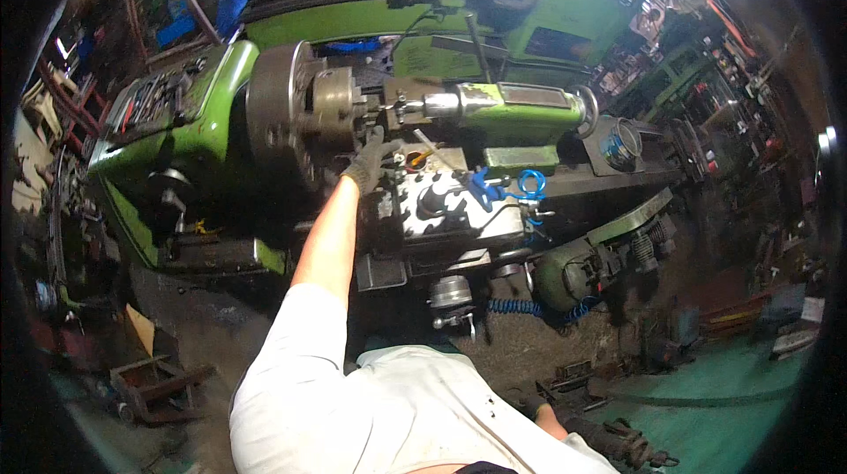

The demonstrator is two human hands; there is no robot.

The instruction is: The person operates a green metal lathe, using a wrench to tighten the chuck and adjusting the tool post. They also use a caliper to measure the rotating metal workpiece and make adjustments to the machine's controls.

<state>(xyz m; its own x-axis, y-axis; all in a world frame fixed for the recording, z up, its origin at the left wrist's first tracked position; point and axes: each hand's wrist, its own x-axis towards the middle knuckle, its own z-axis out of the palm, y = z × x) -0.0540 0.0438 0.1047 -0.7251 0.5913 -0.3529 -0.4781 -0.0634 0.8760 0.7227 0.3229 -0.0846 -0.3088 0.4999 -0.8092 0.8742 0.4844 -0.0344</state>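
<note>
Gloved left hand [369,163] at the chuck [304,108] edge — fingers' grip unclear — tailstock [512,105] just beside.

open brown cardboard box [137,333] on floor, lower left

I look down at a green lathe [203,112] in a crowded workshop. My left hand [369,163], in a grey work glove, reaches forward to the gap beside the round steel chuck [304,108], its fingers touching the tool area there. My right hand [631,446], in a dark glove, hangs low by my side, away from the machine. A blue coiled hose [528,184] lies on the carriage. A second green machine [529,15] stands behind.
</note>
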